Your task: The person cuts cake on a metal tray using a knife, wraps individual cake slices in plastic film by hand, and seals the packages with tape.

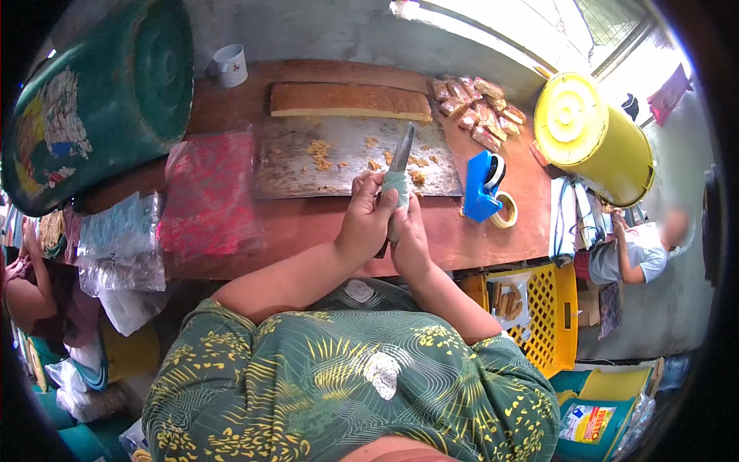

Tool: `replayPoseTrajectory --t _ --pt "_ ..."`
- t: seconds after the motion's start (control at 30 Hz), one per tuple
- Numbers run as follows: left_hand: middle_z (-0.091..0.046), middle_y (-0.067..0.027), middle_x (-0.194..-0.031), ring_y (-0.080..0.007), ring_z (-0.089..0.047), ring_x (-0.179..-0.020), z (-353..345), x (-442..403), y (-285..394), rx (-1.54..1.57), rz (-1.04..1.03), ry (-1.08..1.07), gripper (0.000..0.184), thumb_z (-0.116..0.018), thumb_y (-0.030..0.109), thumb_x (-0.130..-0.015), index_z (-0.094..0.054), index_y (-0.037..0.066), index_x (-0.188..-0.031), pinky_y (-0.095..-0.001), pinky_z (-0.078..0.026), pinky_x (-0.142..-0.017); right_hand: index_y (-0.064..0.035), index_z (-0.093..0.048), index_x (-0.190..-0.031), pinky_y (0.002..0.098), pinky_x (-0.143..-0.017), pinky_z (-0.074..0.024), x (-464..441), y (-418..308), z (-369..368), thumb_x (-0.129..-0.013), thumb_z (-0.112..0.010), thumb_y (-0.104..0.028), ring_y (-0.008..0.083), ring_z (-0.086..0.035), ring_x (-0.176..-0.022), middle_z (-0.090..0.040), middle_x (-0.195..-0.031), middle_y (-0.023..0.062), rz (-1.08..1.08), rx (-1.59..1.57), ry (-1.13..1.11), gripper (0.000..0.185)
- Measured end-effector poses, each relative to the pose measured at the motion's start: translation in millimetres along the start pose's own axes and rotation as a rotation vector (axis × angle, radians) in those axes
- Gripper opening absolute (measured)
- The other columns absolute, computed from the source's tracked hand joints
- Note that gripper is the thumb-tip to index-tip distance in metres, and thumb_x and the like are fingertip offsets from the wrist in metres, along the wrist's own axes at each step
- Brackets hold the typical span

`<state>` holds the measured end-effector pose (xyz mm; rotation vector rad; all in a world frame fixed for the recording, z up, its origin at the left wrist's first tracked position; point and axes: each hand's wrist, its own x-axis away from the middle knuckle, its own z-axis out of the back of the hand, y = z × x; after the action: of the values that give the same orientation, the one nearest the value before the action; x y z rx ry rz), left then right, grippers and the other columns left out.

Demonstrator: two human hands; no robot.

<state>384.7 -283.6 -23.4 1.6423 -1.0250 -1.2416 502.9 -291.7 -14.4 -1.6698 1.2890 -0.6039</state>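
Observation:
Over the front part of a metal tray, my left hand pinches a pale green cloth wrapped round the lower blade of a knife. The knife points up and away, its bare tip above the cloth. My right hand closes round the knife's dark handle, just below the cloth and touching my left hand. A long brown-topped cake slab lies along the tray's far edge. Crumbs and small cake scraps are scattered on the tray.
Wrapped cake pieces are piled at the back right. Near them are a blue tape dispenser and a tape roll. Red-patterned plastic bags lie left. A white mug stands behind. Other people are at both sides.

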Motion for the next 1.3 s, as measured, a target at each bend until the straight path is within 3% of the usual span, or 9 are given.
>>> replayPoseTrajectory --t 0.2,0.33,0.4,0.57,0.7,0.83,0.9,1.03,1.3 --pt "-0.046 -0.0083 -0.136 -0.0170 -0.048 -0.119 8 -4 -8 0.338 0.195 -0.020 0.034 -0.063 0.028 -0.107 -0.061 0.004 -0.132 -0.0312 -0.043 -0.108 -0.0014 -0.028 -0.156 0.0350 -0.112 -0.0414 -1 8 0 -0.105 -0.057 -0.008 0.0197 -0.051 -0.131 -0.052 -0.140 0.0113 0.055 0.334 -0.058 0.060" --pt "-0.045 -0.0087 -0.137 -0.0184 -0.048 -0.126 10 -10 -6 0.254 0.139 -0.091 0.039 -0.064 0.031 -0.106 -0.062 0.006 -0.136 -0.0327 -0.043 -0.110 -0.0075 -0.027 -0.159 0.0305 -0.094 -0.0527 -8 5 8 -0.105 -0.054 -0.001 0.0161 -0.060 -0.114 -0.056 -0.134 0.0107 -0.044 0.377 0.011 0.061" --pt "-0.045 -0.0088 -0.138 -0.0189 -0.048 -0.128 14 -21 -15 0.162 0.166 -0.172 0.041 -0.066 0.031 -0.105 -0.062 0.006 -0.138 -0.0341 -0.043 -0.110 -0.0125 -0.029 -0.159 0.0271 -0.073 -0.0560 -17 5 15 -0.105 -0.053 -0.001 0.0132 -0.064 -0.092 -0.060 -0.119 0.0083 -0.022 0.313 0.054 0.060" --pt "-0.059 -0.0139 -0.127 -0.0321 -0.056 -0.121 38 -43 -11 -0.468 -0.423 -0.113 0.041 -0.075 0.017 -0.090 -0.067 0.011 -0.131 -0.0443 -0.046 -0.106 -0.0104 -0.033 -0.159 0.0260 -0.052 -0.0482 -65 -42 47 -0.102 -0.053 -0.005 0.0084 -0.057 -0.067 -0.062 -0.101 0.0057 -0.003 0.565 0.163 0.061" --pt "-0.069 -0.0064 -0.113 -0.0296 -0.059 -0.113 45 -45 2 -0.704 -0.481 -0.223 0.024 -0.075 0.018 -0.089 -0.075 0.015 -0.112 -0.0440 -0.044 -0.101 -0.0113 -0.039 -0.153 0.0288 -0.061 -0.0494 -146 -84 105 -0.096 -0.066 -0.013 0.0110 -0.056 -0.073 -0.062 -0.104 0.0074 0.012 0.888 0.276 0.063" --pt "-0.066 -0.0038 -0.117 -0.0274 -0.058 -0.115 44 -38 -20 -0.690 -0.370 -0.351 0.025 -0.075 0.022 -0.089 -0.076 0.018 -0.114 -0.0448 -0.043 -0.102 -0.0143 -0.044 -0.150 0.0324 -0.048 -0.0487 -224 -119 140 -0.092 -0.070 -0.020 0.0139 -0.058 -0.056 -0.065 -0.095 0.0088 -0.247 1.294 0.281 0.063" --pt "-0.066 -0.0044 -0.117 -0.0292 -0.058 -0.115 45 -40 -28 -0.667 -0.314 -0.398 0.026 -0.074 0.022 -0.089 -0.076 0.018 -0.114 -0.0455 -0.044 -0.103 -0.0150 -0.053 -0.145 0.0327 -0.050 -0.0502 -242 -139 121 -0.092 -0.067 -0.025 0.0152 -0.062 -0.060 -0.066 -0.094 0.0081 -0.479 1.350 0.287 0.055" --pt "-0.066 -0.0058 -0.116 -0.0319 -0.058 -0.117 47 -42 -33 -0.674 -0.244 -0.453 0.027 -0.074 0.022 -0.090 -0.075 0.017 -0.116 -0.0463 -0.046 -0.104 -0.0126 -0.067 -0.128 0.0347 -0.064 -0.0550 -279 -146 139 -0.092 -0.064 -0.029 0.0159 -0.066 -0.072 -0.069 -0.095 0.0050 -0.534 1.407 0.167 0.040" --pt "-0.067 -0.0054 -0.119 -0.0300 -0.057 -0.119 47 -42 -33 -0.728 -0.209 -0.511 0.032 -0.073 0.027 -0.091 -0.073 0.017 -0.121 -0.0460 -0.045 -0.104 -0.0025 -0.069 -0.107 0.0364 -0.062 -0.0539 -304 -141 169 -0.093 -0.070 -0.029 0.0173 -0.063 -0.071 -0.068 -0.091 0.0072 -0.643 1.414 0.322 0.030"
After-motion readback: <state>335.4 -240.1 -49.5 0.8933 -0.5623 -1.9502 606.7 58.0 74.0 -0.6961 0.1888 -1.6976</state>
